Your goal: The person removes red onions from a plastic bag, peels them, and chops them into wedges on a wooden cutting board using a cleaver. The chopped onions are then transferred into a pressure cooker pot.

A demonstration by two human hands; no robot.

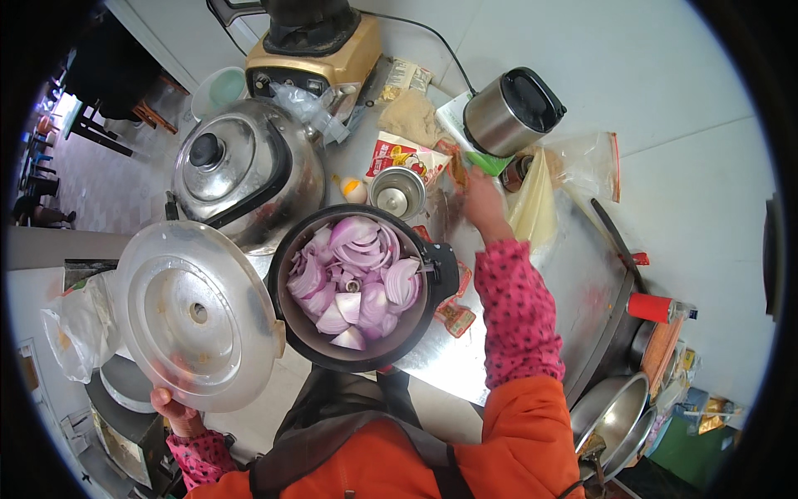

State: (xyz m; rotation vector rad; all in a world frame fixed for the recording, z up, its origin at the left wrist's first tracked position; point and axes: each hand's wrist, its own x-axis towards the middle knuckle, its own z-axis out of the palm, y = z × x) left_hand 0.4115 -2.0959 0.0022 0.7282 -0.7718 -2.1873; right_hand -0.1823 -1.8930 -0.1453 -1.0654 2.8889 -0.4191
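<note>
My left hand [174, 413] grips the lower edge of a round translucent plastic lid [143, 318], which has a hole in its middle. The lid is tilted up, left of a chopper bowl [283, 334] with a black rim and side handle. Cut red onions [368, 249], in wedges and slices, fill much of the bowl around a central spindle [353, 286]. Reaching over the counter, my right hand [485, 203] has its fingertips at a green plastic piece [489, 163]. Whether they close on it is hidden. Just above stands a steel unit with a black top [508, 118].
A steel kettle [249, 168] stands behind the lid. A gold-based blender [349, 56] is at the back. Near the bowl are a steel cup [398, 193], an egg [354, 191] and a red-white packet [405, 156]. Steel bowls [614, 408] lie at right.
</note>
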